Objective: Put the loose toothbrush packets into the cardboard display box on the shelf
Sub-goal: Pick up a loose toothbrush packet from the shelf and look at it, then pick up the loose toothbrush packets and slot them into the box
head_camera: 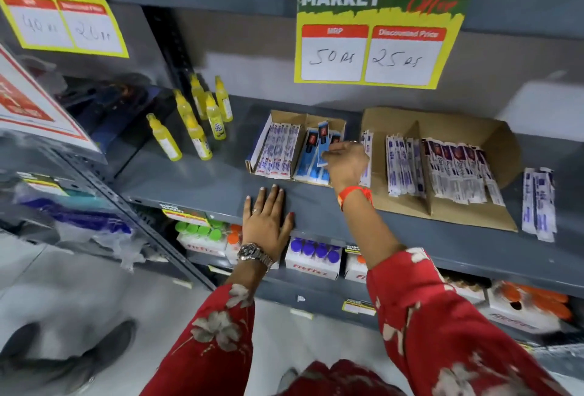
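Right hand (346, 161) is reaching over the grey shelf (196, 184), fingers pinched together on a blue toothbrush packet (323, 146), which is standing tilted in the right compartment of the small cardboard display box (278, 117). That compartment is holding more blue packets (308, 161) lying flat; the left compartment is holding a row of white packets (278, 155). An orange band (354, 195) is sitting on the right wrist. Left hand (268, 221) is lying flat on the shelf's front edge, at 6 o'clock from the small box, fingers spread apart and holding nothing; a metal watch (254, 253) is showing at the wrist. At 3 o'clock from the small box, a larger opened cardboard box (442, 124) is lying flat with white and purple packets (455, 171) spread across it. Further toward 3 o'clock, loose white packets (538, 203) are lying directly on the shelf, just beside the larger box's edge. At 9 o'clock from the small box, yellow bottles (202, 117) are standing in a loose cluster. At 12 o'clock, a yellow price sign (376, 26) is hanging from the shelf above, reading 50 and 25. Both sleeves (442, 332) are red with a pale flower print. White boxes with coloured caps (313, 256) are sitting on the shelf below.
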